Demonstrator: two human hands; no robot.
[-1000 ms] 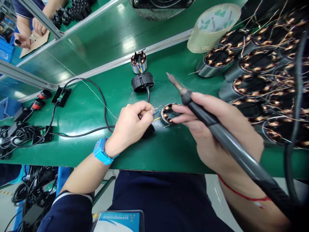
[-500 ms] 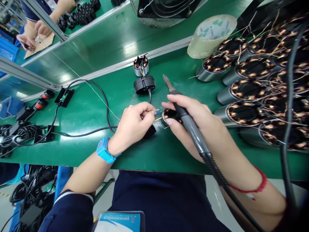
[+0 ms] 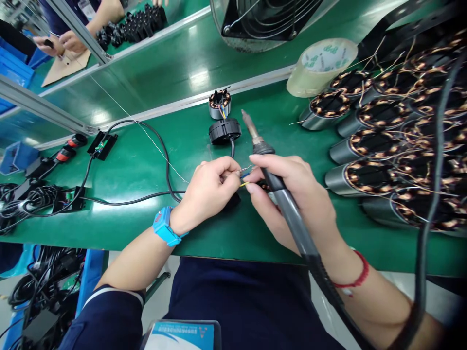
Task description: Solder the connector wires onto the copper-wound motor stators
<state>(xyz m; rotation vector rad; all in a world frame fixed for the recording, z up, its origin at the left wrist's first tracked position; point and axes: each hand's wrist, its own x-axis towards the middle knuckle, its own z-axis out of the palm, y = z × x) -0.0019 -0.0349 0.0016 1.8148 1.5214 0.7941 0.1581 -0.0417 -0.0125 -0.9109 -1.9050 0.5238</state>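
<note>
My left hand (image 3: 207,189) is closed in a pinch on thin wires, with a yellow wire (image 3: 243,184) and a blue one sticking out past the fingertips. A fine silvery wire (image 3: 169,163) runs from the upper left down to this hand. In my right hand (image 3: 310,199) lies a soldering iron (image 3: 292,216), its tip pointing up and away from the wires. The thumb and index finger of that hand are close to the wire ends. Under these fingers a motor stator (image 3: 263,184) is mostly hidden. Beyond the hands stands a round black cap (image 3: 225,131) wired to another stator (image 3: 220,111).
Many wound stators (image 3: 337,181) fill the right side, beside a roll of clear tape (image 3: 299,80). A fan (image 3: 251,41) stands at the back. Cables and small black boxes (image 3: 102,145) lie left. Another person's hands (image 3: 71,41) work beyond the frame rail.
My right hand has moved slightly left, its fingertips closer to the wire ends and covering more of the stator. The whole view has shifted a little. Both hands keep their holds.
</note>
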